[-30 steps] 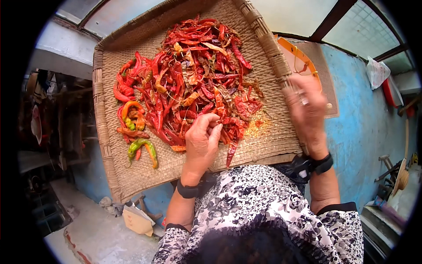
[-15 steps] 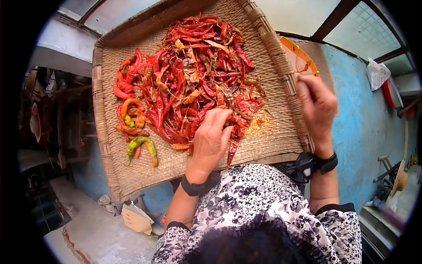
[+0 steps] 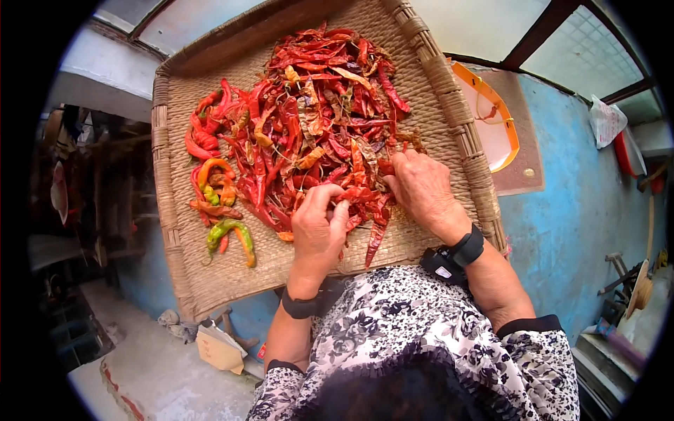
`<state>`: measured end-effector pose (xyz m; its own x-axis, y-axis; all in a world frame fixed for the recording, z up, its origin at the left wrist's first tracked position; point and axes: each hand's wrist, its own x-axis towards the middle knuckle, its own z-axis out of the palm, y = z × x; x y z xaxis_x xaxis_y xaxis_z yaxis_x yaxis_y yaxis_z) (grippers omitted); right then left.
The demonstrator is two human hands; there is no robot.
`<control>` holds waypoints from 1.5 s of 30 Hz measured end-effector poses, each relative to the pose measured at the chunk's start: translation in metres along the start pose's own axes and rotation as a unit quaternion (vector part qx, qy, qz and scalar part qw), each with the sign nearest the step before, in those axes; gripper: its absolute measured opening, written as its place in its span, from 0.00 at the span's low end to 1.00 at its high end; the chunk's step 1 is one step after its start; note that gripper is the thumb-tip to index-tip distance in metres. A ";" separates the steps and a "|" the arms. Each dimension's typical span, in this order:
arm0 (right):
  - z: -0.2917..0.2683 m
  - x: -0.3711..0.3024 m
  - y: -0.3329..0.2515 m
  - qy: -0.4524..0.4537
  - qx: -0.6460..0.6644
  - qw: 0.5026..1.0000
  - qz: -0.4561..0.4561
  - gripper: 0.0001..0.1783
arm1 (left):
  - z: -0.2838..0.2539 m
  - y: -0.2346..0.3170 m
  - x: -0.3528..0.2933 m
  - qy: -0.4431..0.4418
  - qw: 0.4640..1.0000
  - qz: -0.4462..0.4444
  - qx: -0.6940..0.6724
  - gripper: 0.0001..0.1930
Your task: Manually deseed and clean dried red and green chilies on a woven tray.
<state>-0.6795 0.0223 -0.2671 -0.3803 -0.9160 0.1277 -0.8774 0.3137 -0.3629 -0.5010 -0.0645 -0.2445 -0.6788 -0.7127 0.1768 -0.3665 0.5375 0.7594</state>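
Note:
A heap of dried red chilies (image 3: 288, 119) covers the middle of a woven basket tray (image 3: 281, 277). At the heap's near edge, my left hand (image 3: 317, 228) pinches a dried red chili (image 3: 354, 194) between thumb and fingers. My right hand (image 3: 427, 193) is bent over the heap's right edge, thumb and fingers closed on a small red chili piece (image 3: 386, 167), partly hidden by the hand. Pale loose seeds lie under and beside the right hand, mostly covered. A long dark red chili (image 3: 375, 242) lies between the hands, its tip toward me.
Fresher chilies, including a green-orange one (image 3: 232, 235), lie along the tray's left side. Beyond the tray's right rim, an orange-rimmed container (image 3: 502, 130) sits on a brown mat (image 3: 523, 168). A carton (image 3: 220, 349) stands on the floor at lower left.
My right hand has come from above the tray's right rim, leftward and down to the heap. My left hand has shifted slightly left and nearer, now showing a chili in its pinch.

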 end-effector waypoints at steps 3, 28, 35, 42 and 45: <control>-0.001 0.004 0.001 -0.010 0.004 1.000 0.004 0.10 | -0.004 -0.006 0.001 0.039 0.993 -0.077 -0.082 0.07; -0.001 0.024 -0.012 0.037 -0.010 0.999 -0.017 0.15 | 0.000 0.005 0.009 0.114 0.988 -0.063 -0.086 0.08; -0.020 0.022 -0.015 0.012 0.145 0.989 -0.022 0.07 | 0.001 -0.013 0.004 0.135 0.980 -0.092 -0.117 0.09; -0.065 -0.007 0.004 0.060 0.262 0.963 0.030 0.05 | 0.007 -0.013 0.005 0.115 0.978 -0.097 -0.141 0.10; -0.085 -0.017 0.007 0.186 0.226 0.956 0.033 0.04 | 0.003 -0.004 0.004 0.085 0.984 -0.107 -0.115 0.09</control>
<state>-0.7037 0.0610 -0.1936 -0.5823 -0.7191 0.3792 -0.6641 0.1517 -0.7321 -0.5037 -0.0683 -0.2489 -0.4781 -0.8741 0.0857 -0.3222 0.2653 0.9087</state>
